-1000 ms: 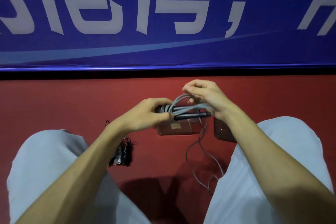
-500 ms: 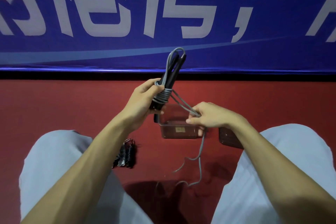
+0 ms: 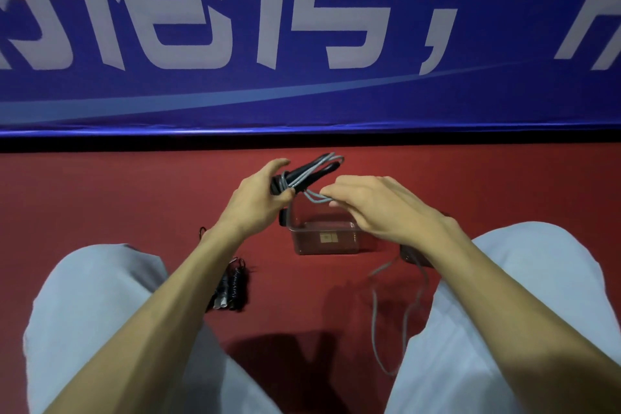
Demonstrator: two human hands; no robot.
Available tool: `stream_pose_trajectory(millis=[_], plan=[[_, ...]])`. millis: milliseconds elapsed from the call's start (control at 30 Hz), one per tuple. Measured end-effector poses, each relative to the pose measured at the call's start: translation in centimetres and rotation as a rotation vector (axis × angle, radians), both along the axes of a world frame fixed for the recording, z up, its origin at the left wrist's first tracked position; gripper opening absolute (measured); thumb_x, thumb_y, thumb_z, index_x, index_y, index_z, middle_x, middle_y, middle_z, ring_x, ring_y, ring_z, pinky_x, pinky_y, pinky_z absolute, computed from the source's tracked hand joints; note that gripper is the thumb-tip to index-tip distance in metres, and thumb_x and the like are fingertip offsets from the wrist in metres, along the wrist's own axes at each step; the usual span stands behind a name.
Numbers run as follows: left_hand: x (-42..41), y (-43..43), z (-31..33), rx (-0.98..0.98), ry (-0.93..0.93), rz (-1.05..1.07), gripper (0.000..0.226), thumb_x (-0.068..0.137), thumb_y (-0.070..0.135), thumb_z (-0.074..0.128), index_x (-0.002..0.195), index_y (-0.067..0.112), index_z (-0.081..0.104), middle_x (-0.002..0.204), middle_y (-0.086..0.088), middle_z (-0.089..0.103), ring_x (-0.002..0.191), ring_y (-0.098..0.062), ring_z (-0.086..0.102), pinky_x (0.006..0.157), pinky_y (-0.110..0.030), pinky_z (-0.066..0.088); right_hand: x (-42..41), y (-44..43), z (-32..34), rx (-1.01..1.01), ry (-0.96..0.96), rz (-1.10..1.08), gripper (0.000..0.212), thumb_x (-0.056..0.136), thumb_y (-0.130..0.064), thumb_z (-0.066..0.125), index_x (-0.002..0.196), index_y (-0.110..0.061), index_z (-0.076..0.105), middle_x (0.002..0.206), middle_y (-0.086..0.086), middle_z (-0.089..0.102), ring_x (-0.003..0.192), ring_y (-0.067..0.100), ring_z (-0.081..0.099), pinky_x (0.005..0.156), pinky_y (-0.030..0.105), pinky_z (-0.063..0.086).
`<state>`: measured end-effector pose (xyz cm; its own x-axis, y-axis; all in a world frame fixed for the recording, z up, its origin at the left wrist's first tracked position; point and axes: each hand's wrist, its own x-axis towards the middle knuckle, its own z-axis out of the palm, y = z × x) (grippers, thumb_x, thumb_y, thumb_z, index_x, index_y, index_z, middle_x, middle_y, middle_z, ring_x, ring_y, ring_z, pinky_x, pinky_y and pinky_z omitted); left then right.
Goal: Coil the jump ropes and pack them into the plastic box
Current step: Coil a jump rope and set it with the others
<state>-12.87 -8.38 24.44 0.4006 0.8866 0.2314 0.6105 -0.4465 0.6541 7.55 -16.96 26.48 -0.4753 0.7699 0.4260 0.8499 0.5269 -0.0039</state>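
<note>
My left hand (image 3: 258, 202) grips the black handles of a grey jump rope (image 3: 309, 171), with several grey turns wound round them; the handles point up and to the right. Close beside it, my right hand (image 3: 376, 208) pinches grey strands that run from the bundle. The loose tail of the rope (image 3: 376, 312) trails down onto the red floor between my knees. A clear plastic box (image 3: 324, 239) stands on the floor just below both hands. A second, black jump rope (image 3: 232, 286) lies coiled on the floor by my left forearm.
The box's lid (image 3: 411, 255) lies to the right of the box, mostly hidden under my right forearm. My knees in light trousers (image 3: 100, 312) flank the floor space. A blue banner (image 3: 302, 44) with white characters runs along the far edge of the red floor.
My left hand has tilted the handle bundle from upright down toward the right and lowered it. My right hand has moved up close to the bundle with the strands, and the tail has shifted right.
</note>
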Motion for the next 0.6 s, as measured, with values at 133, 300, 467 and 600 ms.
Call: stream_pose_trajectory(millis=[133, 300, 467, 600], plan=[[0.5, -0.2, -0.3, 0.034, 0.209, -0.204, 0.037, 0.088, 0.018, 0.066, 0.125, 0.020, 0.060, 0.104, 0.000, 0.065, 0.096, -0.022, 0.061, 0.083, -0.035, 0.048, 0.0, 0.0, 0.0, 0.108, 0.053, 0.006, 0.034, 0.095, -0.033, 0.039, 0.106, -0.019, 0.068, 0.088, -0.003, 0.063, 0.072, 0.026, 0.063, 0.047, 0.031, 0.043], [1.2, -1.3, -0.7, 0.062, 0.338, -0.398, 0.041, 0.085, 0.021, 0.067, 0.125, 0.022, 0.057, 0.090, 0.006, 0.052, 0.087, -0.016, 0.049, 0.075, -0.026, 0.035, 0.3, 0.6, -0.5, 0.098, 0.316, -0.228, 0.015, 0.088, -0.034, 0.063, 0.090, -0.022, 0.072, 0.084, -0.006, 0.066, 0.079, 0.022, 0.063, 0.063, 0.032, 0.048], [1.5, -2.7, -0.4, 0.088, 0.301, -0.428, 0.048, 0.076, 0.056, 0.067, 0.116, 0.031, 0.059, 0.090, 0.010, 0.055, 0.088, -0.010, 0.052, 0.078, -0.027, 0.043, 0.1, 1.6, -0.3, -0.137, 0.653, -0.421, 0.008, 0.072, -0.031, 0.081, 0.071, -0.028, 0.074, 0.066, -0.011, 0.068, 0.066, 0.006, 0.059, 0.066, 0.026, 0.048], [1.7, -3.3, -0.1, 0.168, 0.313, -0.356, 0.044, 0.072, 0.068, 0.068, 0.105, 0.039, 0.063, 0.081, 0.014, 0.052, 0.075, -0.004, 0.050, 0.070, -0.030, 0.044, 0.5, 1.7, -0.2, -0.375, 0.884, -0.401, 0.018, 0.064, -0.023, 0.088, 0.072, -0.023, 0.072, 0.065, -0.005, 0.070, 0.059, 0.003, 0.060, 0.062, 0.019, 0.043]])
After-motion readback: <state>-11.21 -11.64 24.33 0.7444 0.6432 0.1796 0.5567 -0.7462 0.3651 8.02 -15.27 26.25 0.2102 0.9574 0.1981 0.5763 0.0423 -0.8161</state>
